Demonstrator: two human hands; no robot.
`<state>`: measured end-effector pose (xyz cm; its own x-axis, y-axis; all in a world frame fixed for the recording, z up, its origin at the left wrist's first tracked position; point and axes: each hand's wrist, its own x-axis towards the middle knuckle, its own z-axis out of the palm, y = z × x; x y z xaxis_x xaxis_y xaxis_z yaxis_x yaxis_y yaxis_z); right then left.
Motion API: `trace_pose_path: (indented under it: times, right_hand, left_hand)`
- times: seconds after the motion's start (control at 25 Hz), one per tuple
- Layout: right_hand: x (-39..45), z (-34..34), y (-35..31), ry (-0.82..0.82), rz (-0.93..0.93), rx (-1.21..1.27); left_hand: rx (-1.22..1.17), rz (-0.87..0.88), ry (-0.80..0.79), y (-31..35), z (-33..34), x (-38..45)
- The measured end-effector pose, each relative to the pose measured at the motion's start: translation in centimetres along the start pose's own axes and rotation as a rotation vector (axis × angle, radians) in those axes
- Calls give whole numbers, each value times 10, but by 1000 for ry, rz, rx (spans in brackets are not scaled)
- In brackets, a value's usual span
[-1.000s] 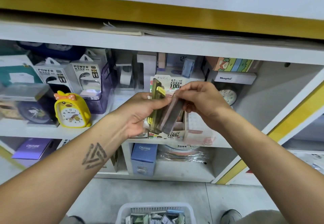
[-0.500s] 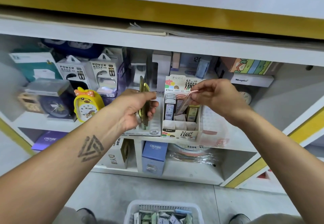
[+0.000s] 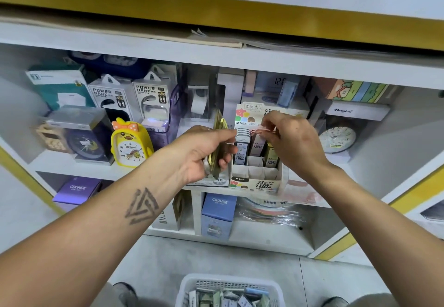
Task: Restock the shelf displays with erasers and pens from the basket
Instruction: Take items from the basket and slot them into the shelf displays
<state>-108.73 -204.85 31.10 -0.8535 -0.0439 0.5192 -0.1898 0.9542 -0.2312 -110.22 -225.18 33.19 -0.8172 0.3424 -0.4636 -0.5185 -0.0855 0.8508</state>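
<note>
Pink and flat, the small lead-refill case (image 3: pixel 258 131) that half a second ago hung tilted above the white cardboard display box (image 3: pixel 257 181) now sits lower, its bottom end down among the packs in the box's middle back slot, its top pinched between the thumb and fingers of the right hand (image 3: pixel 289 142). That hand has dropped closer to the box, knuckles arched over it, wrist bent and the forearm running off to the lower right. The left hand (image 3: pixel 204 150) has barely shifted: it still grips a stack of flat yellow-green cases (image 3: pixel 218 147) held on edge, thumb across the top and fingers curled under, just left of the display box and in front of a pale box marked 2B (image 3: pixel 217 181). Its forearm, bearing a triangular tattoo, reaches in from the lower left. The display box stands at the front edge of the white shelf (image 3: pixel 96 171), with dark and yellow packs upright in its back row and its front compartments showing bare card dividers. A yellow duck-shaped alarm clock (image 3: pixel 131 147) stands on the same shelf to the left, well apart from the hands. Down on the floor, the white plastic basket (image 3: pixel 230 282) holds a jumble of small packs at the frame's bottom edge.
</note>
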Motion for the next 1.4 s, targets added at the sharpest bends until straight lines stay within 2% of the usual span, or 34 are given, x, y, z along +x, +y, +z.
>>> trace_pose_path:
  times: [0.12,0.2,0.28,0.4,0.52,0.68,0.76,0.88,1.0,1.16,1.32,1.4]
  right_hand:
    - [-1,4,1,-91,-54,-168]
    - [1,2,0,-106,-53,-131]
    - [4,-4,-5,-89,69,154]
    - [4,-16,-20,-247,383,846]
    - [0,-24,-27,-372,421,976]
    - [0,-31,-21,-402,476,1008]
    - [0,-37,-12,-366,501,992]
    - [1,-53,8,-205,467,905]
    - [-2,-65,26,-42,335,641]
    - [-13,-60,28,-80,157,220]
    - [-21,-49,24,-47,-15,64]
    - [-22,-42,23,-84,-78,26]
  left_hand:
    - [-52,-53,-115,3,0,-4]
    - [-80,-65,-188,4,1,-5]
    - [-103,-63,-262,3,2,-5]
    - [-92,-37,-360,-1,5,-5]
    - [47,39,-303,-5,9,-5]
    - [110,58,-271,-8,16,-6]
    - [51,37,-243,-7,20,-5]
    - [0,29,-91,-3,23,0]
    - [-65,-2,-53,-2,22,2]
    - [-87,-14,-55,-3,23,3]
    - [-80,-9,-72,-7,27,7]
    - [-86,-23,-92,-7,29,7]
